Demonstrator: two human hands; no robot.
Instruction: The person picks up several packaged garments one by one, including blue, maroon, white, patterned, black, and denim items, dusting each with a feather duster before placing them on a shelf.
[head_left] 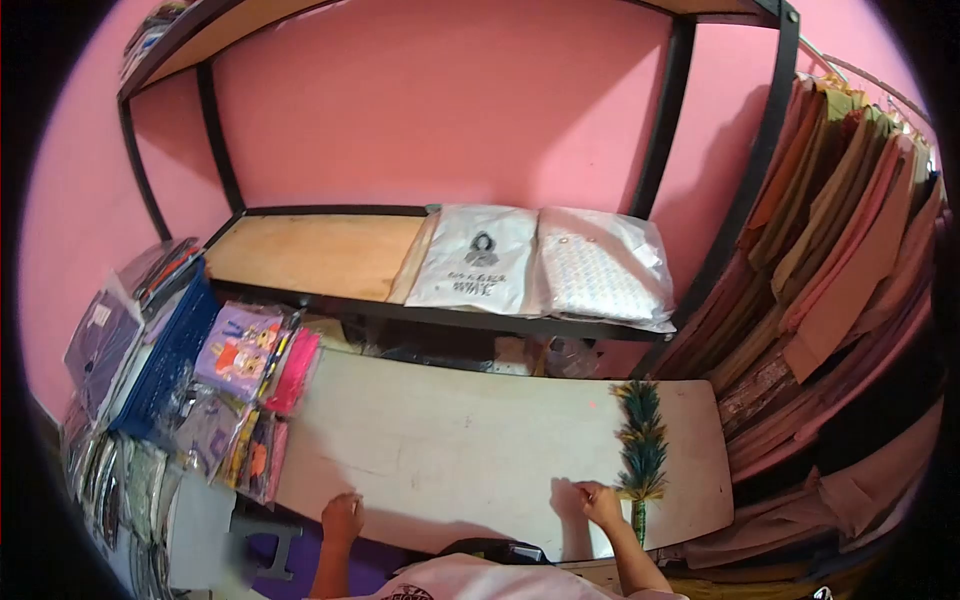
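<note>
My left hand (343, 515) is at the front edge of the white table (450, 440), its fingers curled closed; whether anything is inside them is hidden. Over the front right part of the tabletop, my right hand (602, 504) has thumb and fingers pinched together, and what they hold, if anything, is too small to name. Just right of that hand lies a long green feathery spray (642, 440) with yellowish tips and a green wrapped stem (639, 520). It runs from the back edge of the table toward the front.
Packaged purple and pink items (240, 352) are stacked at the table's left, beside a blue basket (165, 355). Behind, a black-framed shelf (310, 250) carries a printed white bag (475, 260) and a wrapped patterned packet (603, 265). Hanging garments (830, 230) crowd the right side.
</note>
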